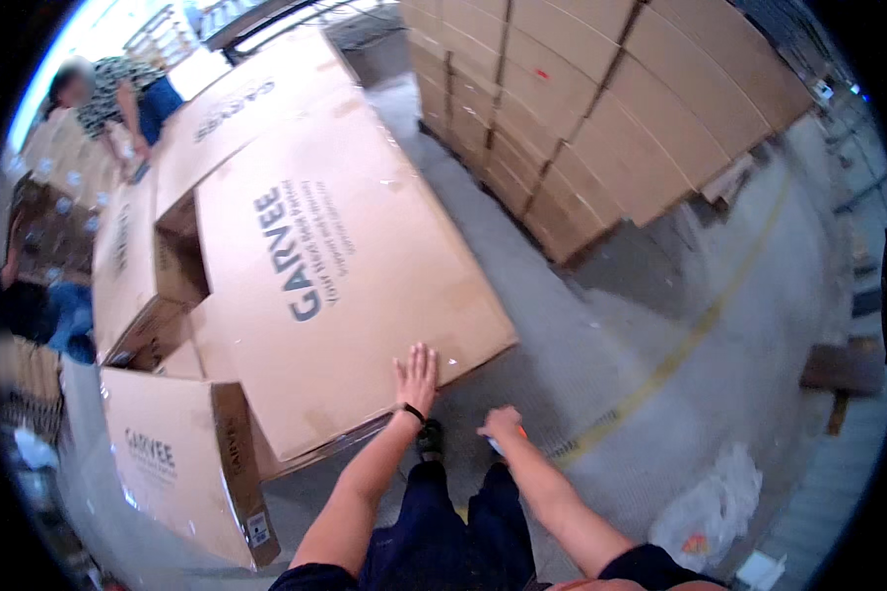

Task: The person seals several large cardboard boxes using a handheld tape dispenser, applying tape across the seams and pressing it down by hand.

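A large flat cardboard box (394,266) with dark printing lies in front of me. My left hand (417,379) rests on its near edge, fingers stretched out and palm down, with a dark band around the wrist. To the right of the box, my right hand (503,424) hangs over the floor with its fingers curled. A small bit of orange and something pale show beside that hand, but what it holds is too small to tell. A smaller carton (172,443) leans at the near left, next to the large box.
Another long carton (128,261) lies along the left side, with a dark gap beside it. Two people are at the left, one in a patterned shirt (103,94). A tall stack of cartons (601,108) stands at the far right. A clear plastic bag (715,507) lies on the floor.
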